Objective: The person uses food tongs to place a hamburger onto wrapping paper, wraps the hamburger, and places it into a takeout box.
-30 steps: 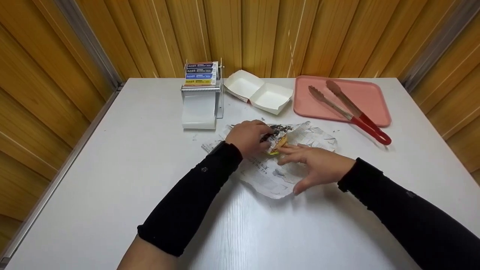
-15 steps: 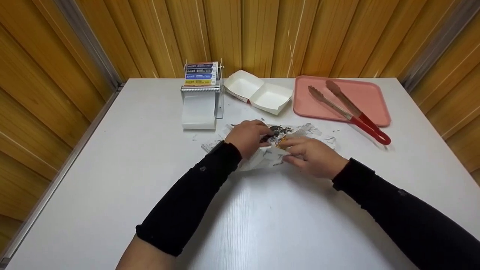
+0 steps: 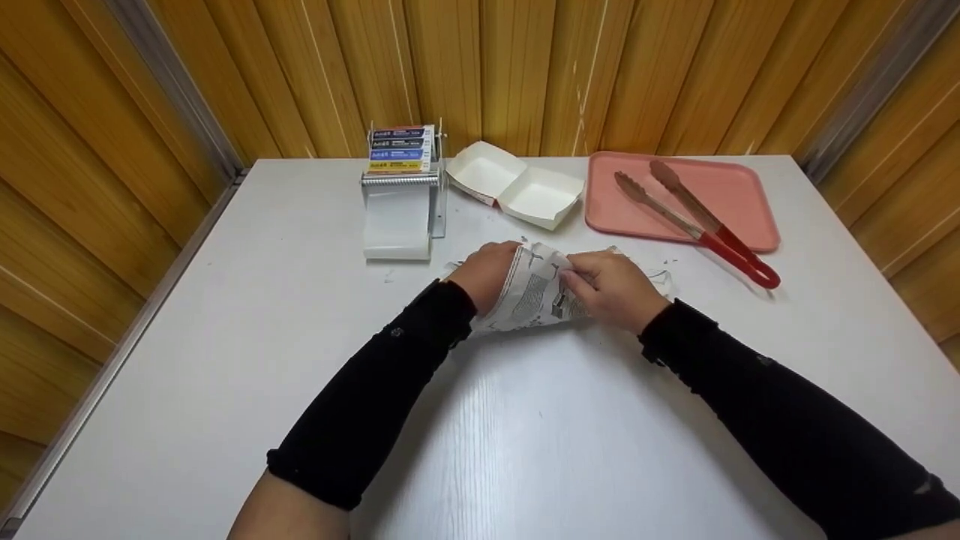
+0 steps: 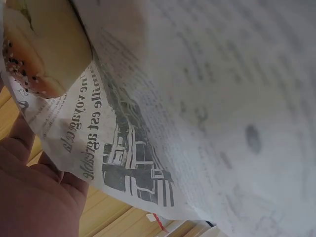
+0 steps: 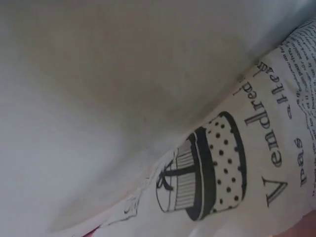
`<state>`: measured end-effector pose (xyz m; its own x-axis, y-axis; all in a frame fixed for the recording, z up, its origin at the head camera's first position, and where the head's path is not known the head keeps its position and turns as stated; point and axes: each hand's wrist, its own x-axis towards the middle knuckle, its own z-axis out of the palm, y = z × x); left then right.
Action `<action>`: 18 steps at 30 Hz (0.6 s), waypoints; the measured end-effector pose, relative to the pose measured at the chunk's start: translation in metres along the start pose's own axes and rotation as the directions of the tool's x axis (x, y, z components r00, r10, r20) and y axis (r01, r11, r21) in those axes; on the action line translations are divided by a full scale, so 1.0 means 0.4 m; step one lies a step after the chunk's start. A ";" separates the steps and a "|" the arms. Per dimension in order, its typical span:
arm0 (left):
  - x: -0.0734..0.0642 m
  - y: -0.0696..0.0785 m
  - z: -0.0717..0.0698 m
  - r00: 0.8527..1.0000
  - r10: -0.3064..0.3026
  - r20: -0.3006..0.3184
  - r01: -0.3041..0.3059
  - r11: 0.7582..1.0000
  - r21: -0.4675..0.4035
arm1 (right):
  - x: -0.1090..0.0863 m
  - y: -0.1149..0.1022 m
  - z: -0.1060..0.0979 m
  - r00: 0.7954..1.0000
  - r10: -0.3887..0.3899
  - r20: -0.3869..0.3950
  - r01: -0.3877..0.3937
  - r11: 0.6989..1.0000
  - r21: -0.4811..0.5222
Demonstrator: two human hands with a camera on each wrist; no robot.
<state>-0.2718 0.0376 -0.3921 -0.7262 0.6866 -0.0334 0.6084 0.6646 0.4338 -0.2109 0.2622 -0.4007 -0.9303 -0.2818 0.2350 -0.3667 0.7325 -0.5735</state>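
Observation:
A sheet of newsprint-patterned wrapping paper [image 3: 536,296] stands folded up between the two hands. Its near side is raised. Inside it, a sesame-seeded bun [image 4: 32,74] shows in the left wrist view; the head view hides it. My left hand [image 3: 484,274] grips the paper at its left side, its fingertips partly covered by the raised flap. In the left wrist view, fingers [image 4: 44,168] lie behind the sheet. My right hand [image 3: 619,289] pinches the raised flap near its top, the thumb on the near face. Printed paper [image 5: 266,163] fills the right wrist view's lower right.
An opened white paper box [image 3: 517,184] stands at the back. To its left is a metal dispenser [image 3: 401,187] with a label roll. Red-handled tongs [image 3: 712,232] lie across a pink tray [image 3: 742,195] at the back right. Small scraps dot the white table [image 3: 480,435].
My right hand has lifted the paper's near side and folded it up and away, over the bun, which the head view now hides. The left hand has barely moved.

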 end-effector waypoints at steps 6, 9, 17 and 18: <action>0.001 -0.016 -0.012 0.998 0.013 0.059 -0.005 0.991 -0.136 | 0.006 -0.003 0.010 0.998 0.052 -0.041 -0.052 0.999 0.002; 0.001 -0.027 -0.020 0.996 0.006 0.084 0.018 0.961 -0.277 | 0.008 -0.004 0.015 0.996 0.053 -0.065 -0.054 0.999 -0.008; -0.016 -0.041 -0.038 0.983 -0.133 0.126 0.179 0.843 -0.508 | 0.016 -0.011 0.018 0.986 0.128 -0.103 -0.128 0.992 0.015; -0.015 -0.040 -0.040 0.980 -0.132 0.149 0.189 0.845 -0.500 | 0.016 -0.011 0.018 0.985 0.135 -0.106 -0.134 0.991 0.017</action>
<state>-0.2823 0.0180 -0.3843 -0.7443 0.6293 -0.2236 0.2164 0.5440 0.8107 -0.2154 0.2529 -0.4023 -0.9648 -0.1131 0.2375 -0.2393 0.7527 -0.6134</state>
